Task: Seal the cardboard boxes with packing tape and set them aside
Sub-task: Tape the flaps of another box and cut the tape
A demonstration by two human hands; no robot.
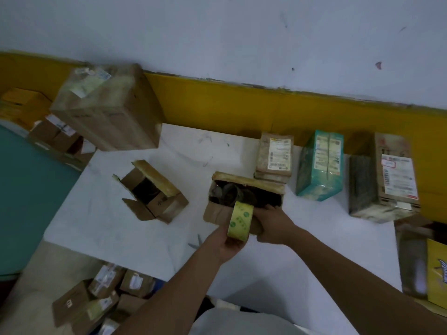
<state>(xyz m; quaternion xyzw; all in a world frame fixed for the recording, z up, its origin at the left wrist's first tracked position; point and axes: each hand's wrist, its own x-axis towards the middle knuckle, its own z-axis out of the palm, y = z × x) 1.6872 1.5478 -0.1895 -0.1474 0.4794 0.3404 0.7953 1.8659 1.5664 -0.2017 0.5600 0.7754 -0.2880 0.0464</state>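
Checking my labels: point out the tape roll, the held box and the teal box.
tape roll (pixel 240 220), head view, on its yellow outer band.
held box (pixel 249 183), head view, on its raised far flap.
teal box (pixel 323 176), head view, on its top face.

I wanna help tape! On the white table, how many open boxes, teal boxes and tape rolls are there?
Open brown cardboard boxes: 2
Teal rectangular box: 1
Yellow round tape roll: 1
Total: 4
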